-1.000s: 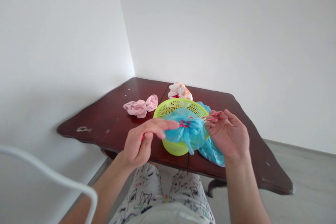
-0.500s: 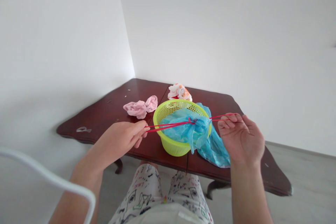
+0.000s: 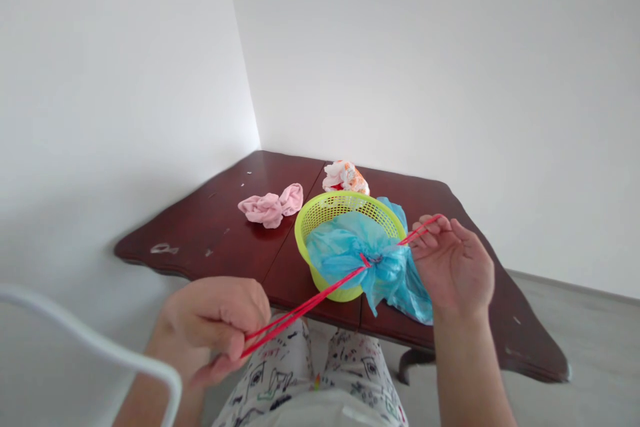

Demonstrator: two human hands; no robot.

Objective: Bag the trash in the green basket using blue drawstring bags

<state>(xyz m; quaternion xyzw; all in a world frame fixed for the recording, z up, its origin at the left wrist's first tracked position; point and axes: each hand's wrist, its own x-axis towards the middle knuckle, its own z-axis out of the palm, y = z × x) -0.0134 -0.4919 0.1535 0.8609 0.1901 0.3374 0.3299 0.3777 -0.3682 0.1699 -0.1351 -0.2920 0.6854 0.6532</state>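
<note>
A red drawstring (image 3: 320, 295) runs taut from both sides of the gathered neck of a light blue plastic bag (image 3: 333, 247). My left hand (image 3: 225, 320) is closed round its left end, low in front of the table. On the right, my right hand (image 3: 453, 253) has its palm up and its fingers curled round the other end. The bag lies partly inside a yellow-green plastic basket (image 3: 320, 210) with a perforated wall. Past the knotted neck, the rest of the bag hangs over the basket's right side onto the table.
The basket stands on a dark red wooden table (image 3: 200, 227) with a wavy edge. A crumpled pink cloth (image 3: 270, 209) lies left of the basket, and a white and orange plastic bag (image 3: 346, 178) sits behind it. A white cable (image 3: 90, 333) crosses the lower left.
My left hand has moved down and toward me, drawing its string longer and at a slant. My right hand has shifted slightly left. The bag's neck has moved a little toward me.
</note>
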